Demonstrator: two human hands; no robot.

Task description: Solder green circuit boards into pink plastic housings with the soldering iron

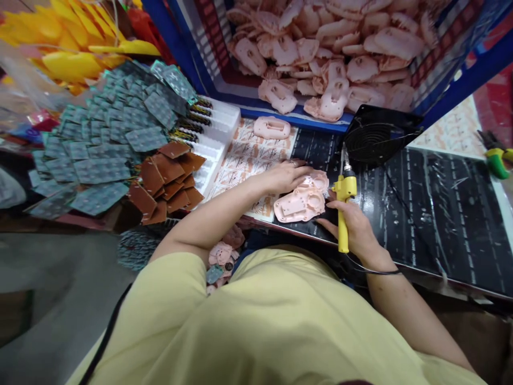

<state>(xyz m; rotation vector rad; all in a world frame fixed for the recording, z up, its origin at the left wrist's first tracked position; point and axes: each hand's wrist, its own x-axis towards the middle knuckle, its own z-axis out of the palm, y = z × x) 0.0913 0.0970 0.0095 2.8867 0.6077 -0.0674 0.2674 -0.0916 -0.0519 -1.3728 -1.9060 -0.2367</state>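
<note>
Pink plastic shells, 2 together, lie on the bench at the left hand, its grip unclear; apart, the right hand clasps 1 yellow soldering gun.

Blue plastic crate at back of bench. Blk cooling fan w/ ringed guard tilted by crate's near R corner, can't tell if touching. Pliers, grn/ylw grips, farther R & nearer the wearer than crate. L of crate: big heap of teal PCBs, w/ brown PCBs piled on its near side. Wht foam tray btwn PCBs & crate, wire bundles at its far end. Ylw plastic pcs stacked far L of crate.
</note>
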